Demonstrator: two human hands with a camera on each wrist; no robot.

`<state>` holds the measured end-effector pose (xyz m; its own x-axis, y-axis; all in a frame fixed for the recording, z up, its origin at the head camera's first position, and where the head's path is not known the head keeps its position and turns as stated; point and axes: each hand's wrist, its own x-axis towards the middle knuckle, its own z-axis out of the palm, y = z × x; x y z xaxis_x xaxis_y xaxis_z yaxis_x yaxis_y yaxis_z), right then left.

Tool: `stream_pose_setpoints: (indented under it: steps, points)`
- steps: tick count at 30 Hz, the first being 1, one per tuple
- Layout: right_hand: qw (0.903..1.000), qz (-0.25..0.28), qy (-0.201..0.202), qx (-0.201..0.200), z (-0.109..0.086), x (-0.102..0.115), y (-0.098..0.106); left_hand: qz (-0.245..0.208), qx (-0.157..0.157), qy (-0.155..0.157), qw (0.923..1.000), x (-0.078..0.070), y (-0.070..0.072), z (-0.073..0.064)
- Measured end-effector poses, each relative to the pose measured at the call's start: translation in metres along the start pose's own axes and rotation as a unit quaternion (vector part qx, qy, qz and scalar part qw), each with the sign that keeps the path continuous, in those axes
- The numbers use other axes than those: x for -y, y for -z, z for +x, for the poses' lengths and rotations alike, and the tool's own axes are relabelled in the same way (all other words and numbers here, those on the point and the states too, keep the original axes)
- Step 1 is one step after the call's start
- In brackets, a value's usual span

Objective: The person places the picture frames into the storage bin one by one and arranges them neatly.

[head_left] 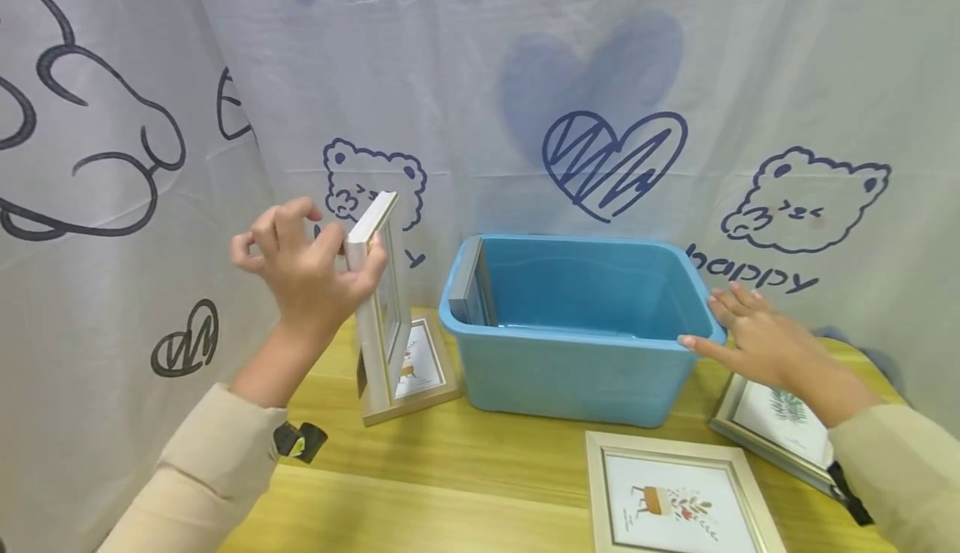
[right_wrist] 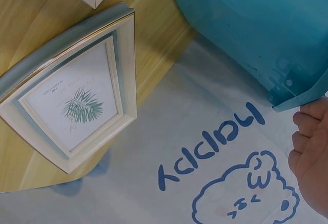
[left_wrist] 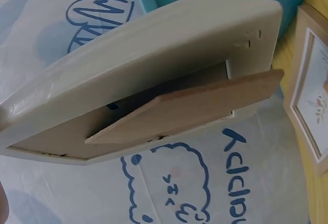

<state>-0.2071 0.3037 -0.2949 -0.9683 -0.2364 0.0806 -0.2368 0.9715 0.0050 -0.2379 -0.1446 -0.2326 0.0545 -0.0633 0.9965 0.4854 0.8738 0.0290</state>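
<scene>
Plainly a cream frame (left_wrist: 148,55) with brown flap (left_wrist: 189,108)

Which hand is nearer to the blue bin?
Right. The right hand touches the bin at its right rim; the left hand is left of it, gripping a white frame.

the head view is bright and fairly even, with a pale sheen on the wooden table (head_left: 420,503) and soft-edged shadows; where the light comes from cannot be told. both wrist views look dimmer and softer, lens distortion bowing the held picture frame (left_wrist: 154,44) and the leaf-print frame (right_wrist: 89,106).
</scene>
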Motion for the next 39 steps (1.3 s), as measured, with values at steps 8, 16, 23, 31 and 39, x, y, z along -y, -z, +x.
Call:
stream_pose_setpoints:
  steps: [8, 16, 23, 31, 39]
  points:
    - [1.0, 0.001, -0.001, -0.004, 0.0, 0.0, -0.001, -0.014, -0.007, 0.007, 0.9998, -0.017, -0.011, 0.013]
    - [1.0, 0.0, 0.002, -0.006, -0.001, -0.001, -0.001, -0.032, 0.01, 0.012, 0.9994, -0.031, -0.024, 0.027]
    - [1.0, 0.002, -0.001, -0.003, -0.001, -0.001, -0.001, -0.026, 0.003, 0.019, 0.9995, -0.036, -0.032, 0.039]
    - [1.0, -0.001, -0.004, -0.003, -0.002, -0.001, -0.001, -0.022, -0.006, 0.039, 0.999, -0.038, -0.041, 0.054]
    - [1.0, -0.004, -0.002, -0.002, -0.001, -0.001, 0.0, -0.023, -0.012, 0.04, 0.9989, -0.044, -0.051, 0.06]
